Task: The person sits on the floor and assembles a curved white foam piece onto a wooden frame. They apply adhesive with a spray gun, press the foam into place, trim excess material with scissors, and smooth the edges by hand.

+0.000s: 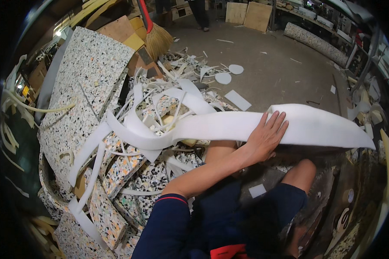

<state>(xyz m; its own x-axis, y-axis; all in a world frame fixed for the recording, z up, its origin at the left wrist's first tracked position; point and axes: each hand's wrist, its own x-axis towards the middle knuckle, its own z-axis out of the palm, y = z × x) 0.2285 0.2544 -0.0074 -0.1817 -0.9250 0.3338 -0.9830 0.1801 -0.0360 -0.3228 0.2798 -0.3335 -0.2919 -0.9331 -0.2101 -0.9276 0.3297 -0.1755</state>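
My left hand (270, 136) lies across a long white foam strip (229, 126), its fingers stretched out flat on the face and pressed against it. To the right, the strip broadens into a wide piece with a pointed end. Leftward it narrows, curls and runs into a tangle of white foam offcuts (136, 127). Beneath its lower edge the space is dark, above my bare knee (304, 170). My right hand does not show; the foam may hide it.
Speckled foam slabs (84, 64) and scraps pile up on the left. A broom (157, 41) with a red handle stands behind them. Small white cut pieces (237, 100) lie on the grey floor. A speckled foam roll (315, 44) lies at the back right, below shelves.
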